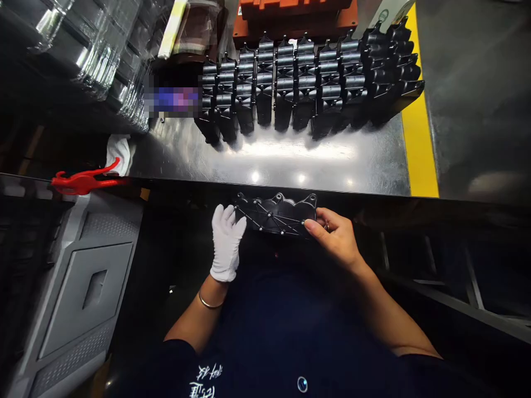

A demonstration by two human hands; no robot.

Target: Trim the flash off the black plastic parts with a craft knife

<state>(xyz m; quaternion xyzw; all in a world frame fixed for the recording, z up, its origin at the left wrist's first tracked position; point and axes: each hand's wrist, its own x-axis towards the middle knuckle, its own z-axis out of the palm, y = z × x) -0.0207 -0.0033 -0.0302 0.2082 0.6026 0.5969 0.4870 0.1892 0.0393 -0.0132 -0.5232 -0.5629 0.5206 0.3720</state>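
Observation:
A black ribbed plastic part (276,215) with rounded lugs along its far edge is held level in front of my body, just short of the metal table's near edge. My left hand (227,237), in a white glove, grips its left end between thumb and fingers. At the right end, my bare right hand (334,235) pinches it, thumb on top. The fingers beneath the part are hidden. Beyond it, several rows of similar black plastic parts (307,83) stand on the table.
The metal table (265,160) carries a yellow stripe (418,143) on its right. A red-handled tool (85,181) and white cloth (118,155) lie at its left corner. Wrapped black trays (83,50) stack behind; an orange block (294,19) stands at the back. A grey crate (89,287) sits left.

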